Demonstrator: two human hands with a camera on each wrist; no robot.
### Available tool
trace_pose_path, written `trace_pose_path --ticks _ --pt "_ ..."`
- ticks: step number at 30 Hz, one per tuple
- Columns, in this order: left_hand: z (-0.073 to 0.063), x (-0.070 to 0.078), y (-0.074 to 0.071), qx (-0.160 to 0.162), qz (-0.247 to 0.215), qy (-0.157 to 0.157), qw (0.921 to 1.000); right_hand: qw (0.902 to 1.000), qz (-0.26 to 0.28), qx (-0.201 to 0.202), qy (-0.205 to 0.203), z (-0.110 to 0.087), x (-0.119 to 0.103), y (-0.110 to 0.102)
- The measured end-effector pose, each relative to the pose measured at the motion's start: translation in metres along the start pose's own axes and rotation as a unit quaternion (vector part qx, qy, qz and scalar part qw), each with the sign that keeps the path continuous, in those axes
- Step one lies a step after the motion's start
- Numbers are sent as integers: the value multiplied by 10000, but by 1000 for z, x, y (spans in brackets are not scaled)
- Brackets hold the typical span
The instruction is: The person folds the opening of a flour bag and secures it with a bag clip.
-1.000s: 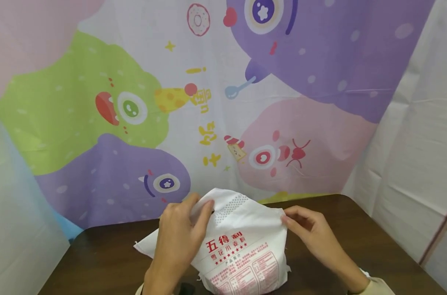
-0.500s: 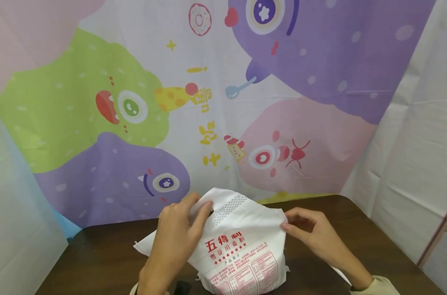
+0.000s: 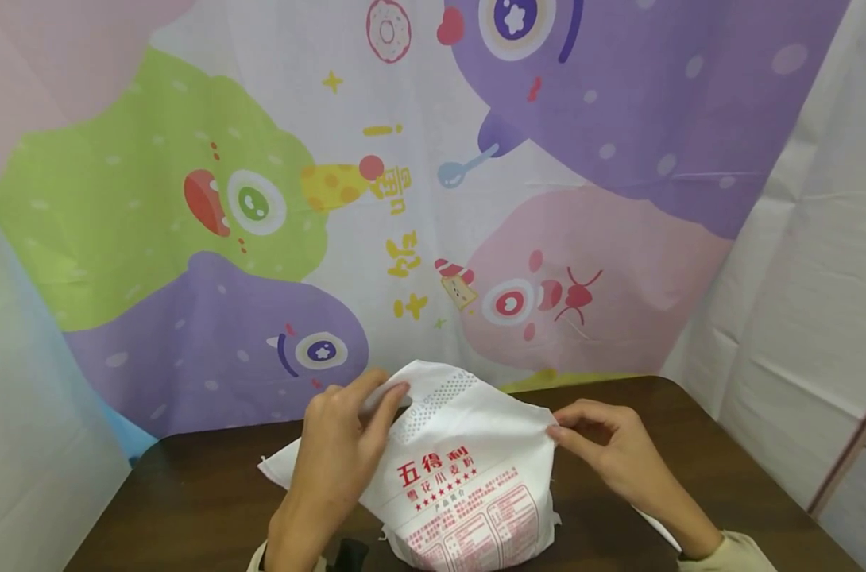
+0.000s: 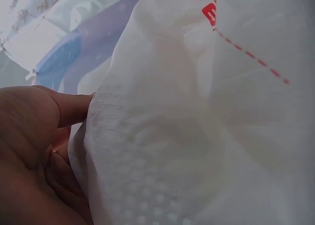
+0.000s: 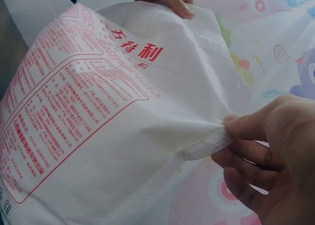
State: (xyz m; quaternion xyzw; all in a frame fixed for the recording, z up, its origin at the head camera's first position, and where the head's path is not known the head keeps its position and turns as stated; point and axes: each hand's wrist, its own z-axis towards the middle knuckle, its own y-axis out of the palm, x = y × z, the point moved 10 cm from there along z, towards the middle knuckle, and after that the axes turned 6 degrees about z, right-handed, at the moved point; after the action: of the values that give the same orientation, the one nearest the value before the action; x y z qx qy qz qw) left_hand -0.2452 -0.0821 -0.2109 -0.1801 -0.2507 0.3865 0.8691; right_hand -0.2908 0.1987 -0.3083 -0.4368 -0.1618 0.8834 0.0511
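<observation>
A white flour bag (image 3: 469, 469) with red printing stands on the dark table in the head view, its top edge raised between the two hands. My left hand (image 3: 343, 453) pinches the top edge left of the middle, thumb on the printed side. In the left wrist view the left thumb (image 4: 74, 109) presses the white cloth, with the other fingers partly hidden behind it. My right hand (image 3: 608, 445) pinches the bag's upper right corner. The right wrist view shows the right thumb and forefinger (image 5: 241, 128) drawing that corner to a point. A loose corner of the bag juts out left behind my left wrist.
The dark brown table (image 3: 190, 492) has rounded far corners. Behind it hangs a cloth backdrop (image 3: 433, 238) with cartoon figures, and white sheeting (image 3: 783, 318) hangs on the right. A small black object (image 3: 350, 554) shows near my left wrist.
Both hands keep their hold on the bag. The left hand has shifted slightly left with its part of the top edge; the right hand has hardly moved.
</observation>
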Motion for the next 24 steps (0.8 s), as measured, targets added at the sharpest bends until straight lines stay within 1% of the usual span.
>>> trace_pose_path --ticks 6,9,11,13,15,18,21,24 --pt "0 2 -3 148 -20 86 9999 9997 -212 44 -143 0 -4 -1" --pt "0 3 -3 145 28 98 9998 9996 -242 41 -144 -1 -4 -1" --pt "-1 5 -2 52 125 117 9998 9998 -191 -4 -97 0 -3 -1" --pt "-1 6 -1 -114 212 107 9997 9999 -51 -85 17 0 -1 1" --pt "-2 7 0 -299 282 117 9991 9995 205 -217 92 0 2 4" --pt "-3 8 1 -525 292 142 9981 9972 598 -439 71 0 3 11" --pt "-4 11 2 -663 383 308 9966 9956 776 -533 -33 -1 2 17" --pt "-6 16 3 -791 491 543 9942 9964 717 -439 -42 -2 2 17"
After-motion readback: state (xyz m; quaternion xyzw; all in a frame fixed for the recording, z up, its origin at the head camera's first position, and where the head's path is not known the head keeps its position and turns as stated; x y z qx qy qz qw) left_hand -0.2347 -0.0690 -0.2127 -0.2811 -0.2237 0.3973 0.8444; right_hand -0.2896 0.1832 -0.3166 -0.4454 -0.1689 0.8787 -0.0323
